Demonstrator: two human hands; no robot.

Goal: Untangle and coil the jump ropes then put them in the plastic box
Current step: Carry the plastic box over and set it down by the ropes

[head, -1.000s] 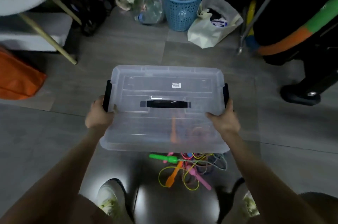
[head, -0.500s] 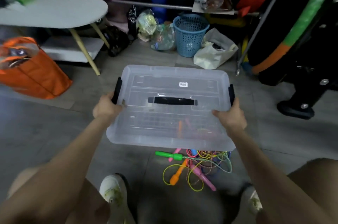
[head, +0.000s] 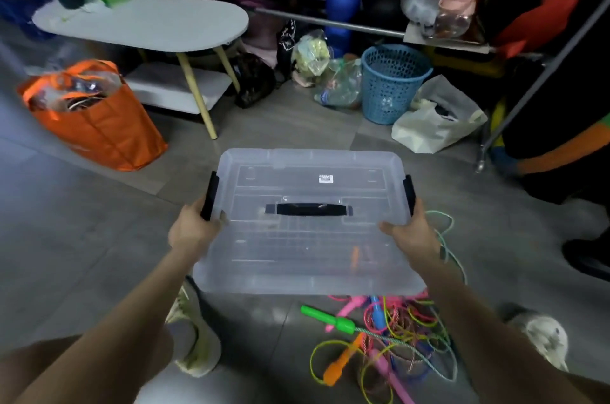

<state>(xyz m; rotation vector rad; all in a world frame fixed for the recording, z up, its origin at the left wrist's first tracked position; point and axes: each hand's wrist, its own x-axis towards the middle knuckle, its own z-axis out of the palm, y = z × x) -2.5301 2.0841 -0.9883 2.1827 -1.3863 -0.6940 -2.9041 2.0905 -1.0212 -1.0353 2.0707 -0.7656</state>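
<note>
Grey tiled floor (head: 99, 255), dim storage corner. Far left of floor: white table (head: 142, 20), with an orange bag (head: 99, 129) in front of it. Far centre-right: blue basket (head: 392, 83), with a white bag (head: 435, 126) just beside it on the right.

Box (head: 297, 258): clear plastic, lid (head: 307, 172) on, held roughly level above the floor, centre of view. Black carry handle (head: 308, 209) lies flat mid-lid. 2 black latches, 1 per short edge: left latch (head: 210, 195), right latch (head: 409, 194). Small white label (head: 325, 178) near the lid's far edge.

Left hand (head: 193, 228): grips the box's left edge at the near end of the left latch, thumb on the lid, fingers curled under and out of sight. Right hand (head: 412, 232): grips the box's right edge just below the right latch, thumb on the lid, fingers hidden likewise.

Ropes (head: 392, 341): 1 tangled heap on the floor, under and just in front of the box's near right corner. Green handle (head: 330, 319) sticks out at the heap's left; orange handle (head: 340, 364) lies nearer the viewer. Teal cord (head: 439, 213) loops out past the right hand. An orange streak shows through the box's near right part; cannot tell if it is inside or beneath.

2 shoes: left shoe (head: 194, 341) below the box's near left corner, right shoe (head: 544, 337) right of the heap.
</note>
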